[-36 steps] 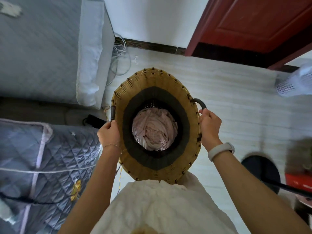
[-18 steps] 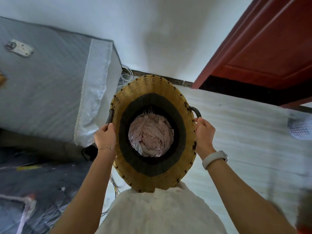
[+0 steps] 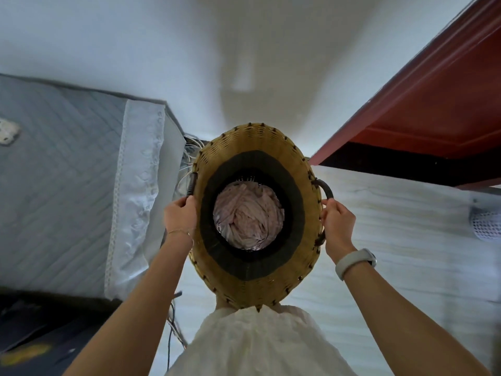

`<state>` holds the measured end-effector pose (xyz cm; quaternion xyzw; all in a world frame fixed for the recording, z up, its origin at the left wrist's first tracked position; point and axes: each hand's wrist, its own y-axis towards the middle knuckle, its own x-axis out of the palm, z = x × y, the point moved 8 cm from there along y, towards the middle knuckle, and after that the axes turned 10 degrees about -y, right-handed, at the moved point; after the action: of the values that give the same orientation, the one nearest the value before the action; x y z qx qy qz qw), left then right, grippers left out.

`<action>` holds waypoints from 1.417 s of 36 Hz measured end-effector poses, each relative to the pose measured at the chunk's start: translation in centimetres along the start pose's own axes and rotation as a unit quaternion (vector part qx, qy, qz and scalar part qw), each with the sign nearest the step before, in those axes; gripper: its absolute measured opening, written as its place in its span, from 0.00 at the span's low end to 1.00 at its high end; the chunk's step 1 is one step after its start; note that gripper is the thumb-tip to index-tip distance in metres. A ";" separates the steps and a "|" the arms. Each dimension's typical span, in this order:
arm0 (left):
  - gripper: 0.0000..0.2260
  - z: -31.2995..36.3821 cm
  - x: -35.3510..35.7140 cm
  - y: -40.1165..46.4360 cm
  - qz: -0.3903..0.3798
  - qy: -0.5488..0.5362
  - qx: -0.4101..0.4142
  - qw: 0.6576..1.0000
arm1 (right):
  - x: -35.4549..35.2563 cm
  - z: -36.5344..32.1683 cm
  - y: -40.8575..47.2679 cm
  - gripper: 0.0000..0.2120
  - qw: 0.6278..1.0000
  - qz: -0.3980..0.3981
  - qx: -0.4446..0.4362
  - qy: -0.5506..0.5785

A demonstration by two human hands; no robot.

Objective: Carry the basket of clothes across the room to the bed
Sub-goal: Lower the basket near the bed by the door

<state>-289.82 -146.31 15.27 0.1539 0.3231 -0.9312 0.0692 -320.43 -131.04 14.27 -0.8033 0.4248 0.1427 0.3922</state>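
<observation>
I look straight down into a tall woven basket (image 3: 252, 142), tan at the rim with a dark band inside. Pale pink clothes (image 3: 248, 217) lie crumpled at its bottom. My left hand (image 3: 180, 217) grips the dark handle on the basket's left side. My right hand (image 3: 337, 223), with a white wristband, grips the dark loop handle on the right. The basket hangs in front of my white top, off the floor. A grey quilted bed (image 3: 59, 180) with a white lace-edged border lies to the left, its corner close to the basket.
A white wall (image 3: 217, 63) stands just ahead. A red door (image 3: 433, 99) is at the upper right. Loose cables (image 3: 187, 156) lie on the floor between bed and wall. A white mesh bin (image 3: 486, 226) sits at the right edge. Dark bedding (image 3: 32, 329) lies at lower left.
The view has tilted up and moved toward the wall. The bed has slid lower and nearer on the left. Both hands keep their hold on the basket handles.
</observation>
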 end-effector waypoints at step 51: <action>0.06 -13.9 13.7 9.8 0.006 -0.128 -0.407 0.904 | 24.6 -15.8 19.1 0.17 0.877 -0.215 -0.313 -0.294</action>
<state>-297.10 -145.75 -5.28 -0.0067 0.6614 -0.7301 0.1718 -322.50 -163.23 0.99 -0.8768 0.0394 0.4101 0.2479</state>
